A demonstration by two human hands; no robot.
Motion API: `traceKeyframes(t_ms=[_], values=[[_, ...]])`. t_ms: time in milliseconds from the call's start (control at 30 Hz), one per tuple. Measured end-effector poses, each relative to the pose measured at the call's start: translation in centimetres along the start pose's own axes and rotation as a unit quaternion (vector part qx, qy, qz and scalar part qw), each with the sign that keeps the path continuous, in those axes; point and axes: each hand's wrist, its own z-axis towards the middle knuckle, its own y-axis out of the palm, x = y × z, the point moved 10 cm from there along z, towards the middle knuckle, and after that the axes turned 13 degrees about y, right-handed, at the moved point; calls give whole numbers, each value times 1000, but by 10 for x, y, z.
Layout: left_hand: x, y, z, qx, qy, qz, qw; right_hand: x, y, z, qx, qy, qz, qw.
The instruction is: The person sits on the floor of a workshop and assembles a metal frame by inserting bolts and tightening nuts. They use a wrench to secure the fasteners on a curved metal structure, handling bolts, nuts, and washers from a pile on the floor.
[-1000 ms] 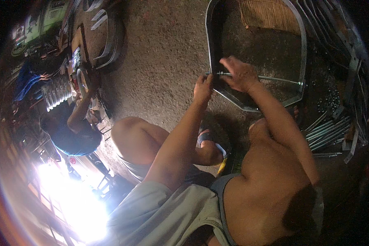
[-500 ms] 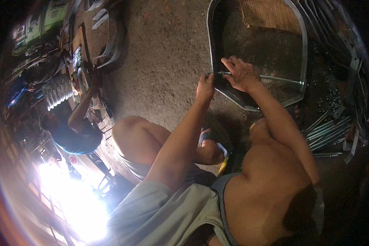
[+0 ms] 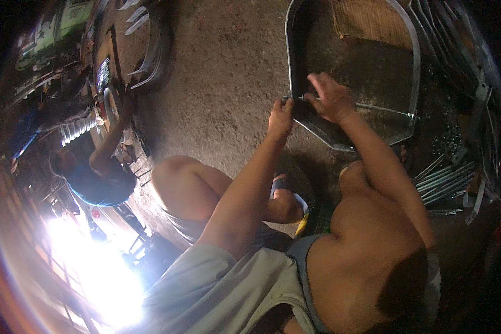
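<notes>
While the left hand [image 3: 280,118] seems to pinch the rod's [image 3: 381,108] end at the grounded metal frame [image 3: 416,67], the right hand's [image 3: 334,100] fingers spread beside it, contact unclear; rod-fitting seems underway, calling for steady pinching.

There's a blue-shirted co-worker [image 3: 103,179] off to the left, crazy bright glare [image 3: 94,273] below them, some curved metal strips [image 3: 138,25] up top-left, plus brown cardboard [image 3: 370,22] on the rough floor [image 3: 222,67].

Both forearms [image 3: 249,186] reach forward, left fingers [image 3: 288,105] curled, right fingers [image 3: 319,84] spread.
</notes>
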Motion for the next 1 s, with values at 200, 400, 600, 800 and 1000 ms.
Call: traceKeyframes(t_ms=[200,400,600,800,1000], values=[[-5,-2,9,6,25,15,1000,-4,18,4,-62,-10,-59,996],[-19,-2,16,8,36,6,999,-18,-1,-9,3,-76,-50,996],[5,3,-1,-6,17,-10,1000,22,5,13,69,61,56,994],[-8,-3,5,-1,17,-27,999,-9,2,0,-39,0,-23,999],[2,5,-3,-21,-2,-34,999,29,1,18,31,99,108,989]])
